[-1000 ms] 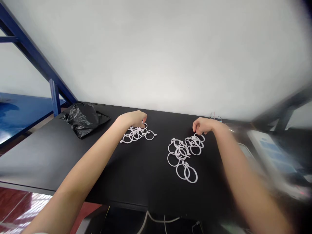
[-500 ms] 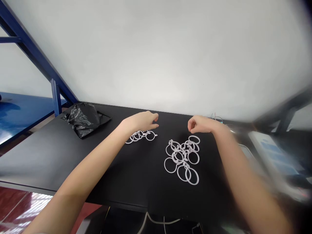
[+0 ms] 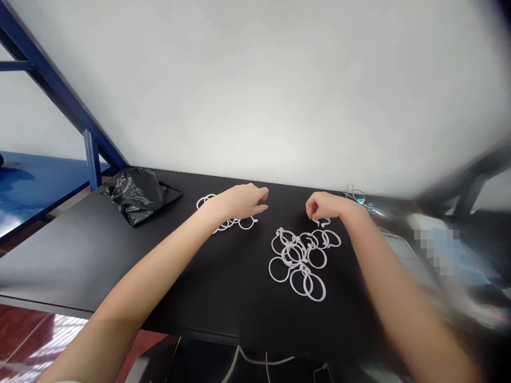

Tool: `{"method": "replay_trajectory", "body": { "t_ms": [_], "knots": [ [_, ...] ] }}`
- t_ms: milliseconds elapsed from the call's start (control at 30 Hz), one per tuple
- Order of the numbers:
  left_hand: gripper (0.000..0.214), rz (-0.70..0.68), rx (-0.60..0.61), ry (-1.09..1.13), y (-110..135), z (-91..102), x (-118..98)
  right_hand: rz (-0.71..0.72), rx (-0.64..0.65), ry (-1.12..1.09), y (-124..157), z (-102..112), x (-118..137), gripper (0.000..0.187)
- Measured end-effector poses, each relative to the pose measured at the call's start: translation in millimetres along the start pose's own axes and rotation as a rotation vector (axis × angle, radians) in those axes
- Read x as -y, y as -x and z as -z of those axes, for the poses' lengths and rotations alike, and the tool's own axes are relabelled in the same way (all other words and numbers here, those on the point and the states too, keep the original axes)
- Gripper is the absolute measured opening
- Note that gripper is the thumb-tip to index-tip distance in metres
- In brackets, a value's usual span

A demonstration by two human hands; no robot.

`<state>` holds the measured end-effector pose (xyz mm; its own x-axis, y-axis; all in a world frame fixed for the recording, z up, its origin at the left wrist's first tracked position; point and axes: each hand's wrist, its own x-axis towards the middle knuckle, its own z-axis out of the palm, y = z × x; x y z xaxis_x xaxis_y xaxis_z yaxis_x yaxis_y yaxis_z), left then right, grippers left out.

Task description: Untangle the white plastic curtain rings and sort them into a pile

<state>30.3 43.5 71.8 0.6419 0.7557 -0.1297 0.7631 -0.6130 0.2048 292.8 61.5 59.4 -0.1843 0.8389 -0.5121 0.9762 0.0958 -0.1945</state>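
White curtain rings (image 3: 293, 255), each with a small eyelet, lie in a loose overlapping pile on the black tabletop, right of centre. Just beyond the pile, my right hand (image 3: 324, 205) is closed in a pinch, and one white curtain ring (image 3: 326, 222) hangs below its fingers, partly hidden by them. Over a second row of white rings (image 3: 246, 223) reaches my left hand (image 3: 247, 201), its thumb and index finger apart with nothing between them. My left wrist and forearm cover part of that row.
A crumpled black plastic bag (image 3: 138, 194) rests at the table's back left. At the right are eyeglasses (image 3: 355, 195) and a blurred, pixelated white and blue item (image 3: 443, 244). A white wall (image 3: 255, 96) rises behind the table, with cables (image 3: 255, 363) below its front edge.
My right hand now has a ring in its pinch, and the rings at the pile's far edge have shifted. My left hand has moved slightly right, uncovering more rings behind it.
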Motion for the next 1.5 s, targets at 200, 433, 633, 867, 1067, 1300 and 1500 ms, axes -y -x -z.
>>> {"method": "replay_trajectory", "body": {
  "t_ms": [200, 433, 633, 867, 1067, 1300, 1500],
  "knots": [
    [0.029, -0.022, -0.01, 0.006, 0, -2.1, -1, -0.002, -0.05, -0.025, 0, 5, -13, 0.018],
    [0.028, -0.026, -0.019, 0.01, 1, -0.6, -2, -0.236, -0.067, 0.063, -5, 4, -19, 0.026],
    [0.027, -0.057, -0.049, 0.006, -3, -6.7, 0, -0.124, -0.1, -0.018, -11, -4, -10, 0.016],
    [0.025, -0.407, -0.598, 0.06, -7, -12.3, -18, 0.404, -0.189, -0.524, 1, -3, 18, 0.017],
    [0.04, -0.724, -1.173, -0.061, -11, -22.5, -26, 0.76, -0.154, -1.094, 7, -25, 68, 0.03],
    [0.051, -0.333, -0.964, 0.786, -2, -3.7, -25, 0.85, -0.331, -1.078, 42, -8, 80, 0.023],
    [0.049, -0.215, -0.397, 1.112, -4, 2.3, -19, 0.817, -0.769, -0.706, 77, -5, 88, 0.016]
  ]
}}
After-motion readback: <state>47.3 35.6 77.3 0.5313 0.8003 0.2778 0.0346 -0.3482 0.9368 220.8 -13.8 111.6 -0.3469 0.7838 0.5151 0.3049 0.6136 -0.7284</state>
